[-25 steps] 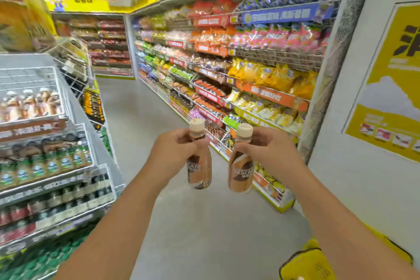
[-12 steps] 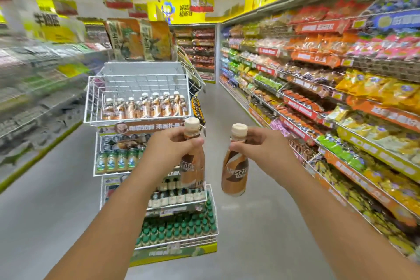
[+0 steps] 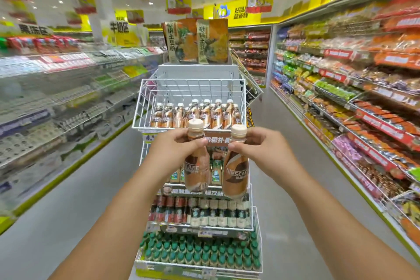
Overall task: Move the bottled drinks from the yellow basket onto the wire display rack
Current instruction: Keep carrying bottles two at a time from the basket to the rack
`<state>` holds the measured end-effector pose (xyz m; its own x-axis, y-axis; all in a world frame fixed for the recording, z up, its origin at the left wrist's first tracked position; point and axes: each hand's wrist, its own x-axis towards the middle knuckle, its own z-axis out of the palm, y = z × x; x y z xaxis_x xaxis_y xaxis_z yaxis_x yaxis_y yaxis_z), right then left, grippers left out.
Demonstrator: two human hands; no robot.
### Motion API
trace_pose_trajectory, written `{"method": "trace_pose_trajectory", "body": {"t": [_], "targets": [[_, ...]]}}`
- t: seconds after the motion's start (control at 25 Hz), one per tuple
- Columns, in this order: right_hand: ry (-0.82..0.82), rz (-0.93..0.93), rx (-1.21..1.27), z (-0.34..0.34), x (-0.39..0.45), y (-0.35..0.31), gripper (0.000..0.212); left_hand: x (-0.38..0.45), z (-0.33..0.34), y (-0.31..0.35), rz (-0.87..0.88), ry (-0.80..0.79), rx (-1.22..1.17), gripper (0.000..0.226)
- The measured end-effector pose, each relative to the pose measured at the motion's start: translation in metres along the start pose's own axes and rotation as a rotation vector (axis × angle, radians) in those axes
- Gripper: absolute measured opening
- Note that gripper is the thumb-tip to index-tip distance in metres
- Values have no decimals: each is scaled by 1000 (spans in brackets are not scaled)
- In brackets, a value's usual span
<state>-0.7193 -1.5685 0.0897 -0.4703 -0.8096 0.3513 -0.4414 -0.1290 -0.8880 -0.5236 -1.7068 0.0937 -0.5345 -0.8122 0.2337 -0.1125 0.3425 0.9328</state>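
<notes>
Lining the left of the aisle, blurred shelves (image 3: 68,88) carry pale packaged goods under red and white price strips. Moving right, the left hand (image 3: 175,150) has its fingers and thumb curled round the neck of a brown Nescafe bottle (image 3: 197,166), just under its cream cap, holding it upright in the air. Behind both hands stands the wire display rack (image 3: 193,102), white and tiered; its top basket holds a row of matching coffee bottles (image 3: 195,115) at the front, with the back of the basket bare. Lower tiers hold small pale bottles, then dark and white bottles (image 3: 204,213), then a block of green-capped bottles (image 3: 200,252) at the bottom. Two orange packets (image 3: 197,40) stand on top of the rack. Just beside the first bottle, close but apart, hangs a second Nescafe bottle (image 3: 235,170), tilted slightly; the right hand (image 3: 261,150) pinches it at the neck with curled fingers and thumb. Further right, long shelves of snack bags (image 3: 354,98) run down the aisle. The yellow basket is out of view.
</notes>
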Motion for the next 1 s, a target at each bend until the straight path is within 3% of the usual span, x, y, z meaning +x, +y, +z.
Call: {"method": "trace_pose_trajectory", "body": {"t": [0.52,0.6,0.72,1.0], "targets": [[-77,-1,-57,59,247,55,29,231,-50,-55,-21,144,8,17],[-56,25,-84,82,278,64,46,266,-65,-72,-29,133,-9,18],[-39,60,-69,117,322,74,51,319,-85,-100,-30,83,4,19],[37,169,-123,185,400,96,33,418,-114,-157,-76,-56,17,15]]}}
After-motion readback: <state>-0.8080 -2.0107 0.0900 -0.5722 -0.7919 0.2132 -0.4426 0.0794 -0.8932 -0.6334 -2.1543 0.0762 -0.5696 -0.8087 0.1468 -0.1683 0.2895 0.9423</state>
